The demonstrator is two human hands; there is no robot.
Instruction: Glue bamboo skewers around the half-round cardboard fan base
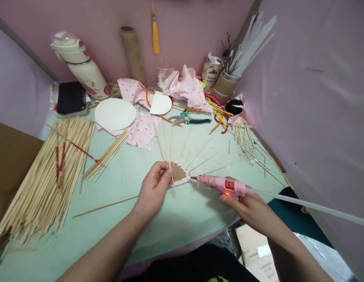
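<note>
My right hand point(247, 204) grips a pink hot glue gun point(211, 182), its red light glowing and a long translucent glue stick point(305, 205) out of its back. The nozzle is at the right corner of a small half-round cardboard piece point(178, 172) edged with pink dotted cloth. Thin wooden sticks point(196, 151) fan out from its curved edge. Between thumb and forefinger, my left hand point(153, 187) pinches a thin wooden stick point(173, 185) across the cardboard's left side. Another stick point(107, 205) lies on the table, partly hidden by that hand.
A big pile of wooden sticks point(49, 168) covers the left side. Behind the fan are a white oval point(114, 114), a white half-round point(161, 103), pink cloth point(143, 131) and green-handled pruners point(199, 121). A bottle point(84, 72) and twine roll point(132, 55) stand at the back; stick offcuts point(249, 145) lie right.
</note>
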